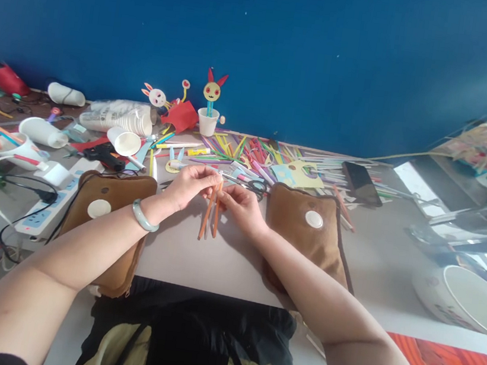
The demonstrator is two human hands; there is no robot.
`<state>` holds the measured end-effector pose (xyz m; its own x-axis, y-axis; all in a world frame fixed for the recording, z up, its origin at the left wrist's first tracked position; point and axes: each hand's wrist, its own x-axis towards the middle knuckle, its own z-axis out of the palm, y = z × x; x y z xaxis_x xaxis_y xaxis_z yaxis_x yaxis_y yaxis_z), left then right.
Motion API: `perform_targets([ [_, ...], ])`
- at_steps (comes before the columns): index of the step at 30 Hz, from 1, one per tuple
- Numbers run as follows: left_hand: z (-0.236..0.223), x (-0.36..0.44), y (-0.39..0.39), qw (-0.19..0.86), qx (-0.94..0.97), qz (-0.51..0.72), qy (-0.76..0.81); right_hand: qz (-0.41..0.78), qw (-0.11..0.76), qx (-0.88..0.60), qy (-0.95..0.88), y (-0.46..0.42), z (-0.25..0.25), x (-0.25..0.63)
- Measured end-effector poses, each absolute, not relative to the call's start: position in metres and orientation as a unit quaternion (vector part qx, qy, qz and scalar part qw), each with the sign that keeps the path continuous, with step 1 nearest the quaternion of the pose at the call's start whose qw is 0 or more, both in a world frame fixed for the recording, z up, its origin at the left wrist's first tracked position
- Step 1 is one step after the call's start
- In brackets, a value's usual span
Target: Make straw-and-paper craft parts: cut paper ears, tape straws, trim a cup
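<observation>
My left hand (190, 184), with a pale bangle (145, 215) at the wrist, is closed in a pinch on thin orange-brown sticks (216, 219). Pressed close beside it, my right hand (243, 206) pinches the same sticks from the other side. Their lower ends hang apart below my fingers, over the table. Something small and whitish shows at the top of the pinch; I cannot make out what it is. Dark-handled scissors (257, 189) lie just behind my right hand. A small yellowish paper rabbit head (174, 165) is behind my left hand.
Brown cushions, one left (85, 185) and one right (302, 244), flank my hands. Behind lie loose coloured sticks (252, 151), paper cups (117, 118) and a potted rabbit figure (208, 121). A power strip (48, 214) is at left; a phone (362, 184) and a bowl (470, 302) at right.
</observation>
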<state>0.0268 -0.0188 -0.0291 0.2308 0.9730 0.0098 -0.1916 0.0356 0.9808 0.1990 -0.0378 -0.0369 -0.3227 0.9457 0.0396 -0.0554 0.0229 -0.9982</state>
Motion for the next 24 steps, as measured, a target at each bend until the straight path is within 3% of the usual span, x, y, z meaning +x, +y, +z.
perform_targets([
  [24, -0.0222, 0.0249, -0.0236, 0.611, 0.505, 0.472, 0.387, 0.612, 0.420, -0.358, -0.566, -0.0355, -0.0358, 0.2007],
])
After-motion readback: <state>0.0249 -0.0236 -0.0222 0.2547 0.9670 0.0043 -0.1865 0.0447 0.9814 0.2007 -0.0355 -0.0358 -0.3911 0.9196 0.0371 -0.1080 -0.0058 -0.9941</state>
